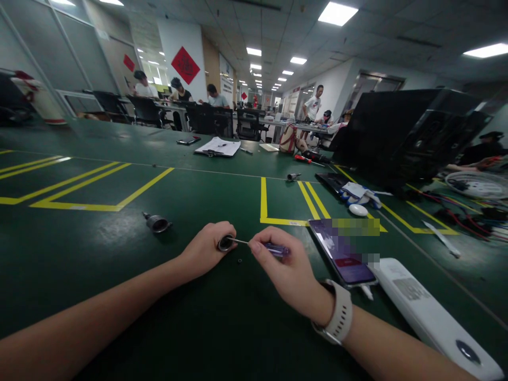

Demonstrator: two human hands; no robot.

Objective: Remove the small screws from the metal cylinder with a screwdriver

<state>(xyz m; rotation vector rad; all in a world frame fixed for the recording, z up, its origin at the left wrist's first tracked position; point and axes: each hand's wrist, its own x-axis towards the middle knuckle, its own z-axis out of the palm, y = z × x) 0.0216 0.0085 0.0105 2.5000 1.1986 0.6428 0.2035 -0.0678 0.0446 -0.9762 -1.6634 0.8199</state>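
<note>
While the left hand (210, 244) grips a metal cup (225, 243) over the table (214, 328), the right hand (286, 270) grips a screwdriver (279, 250), its shaft at the cup's mouth; the work seems unfinished; a small piece (239, 260) lies loose below.

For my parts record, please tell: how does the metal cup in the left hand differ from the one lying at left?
The held cup is in the left hand; the lying cup rests on the table.
The held cup has a purple-handled screwdriver at its mouth; the lying cup has no tool.
Both are hollow and greyish.
</note>
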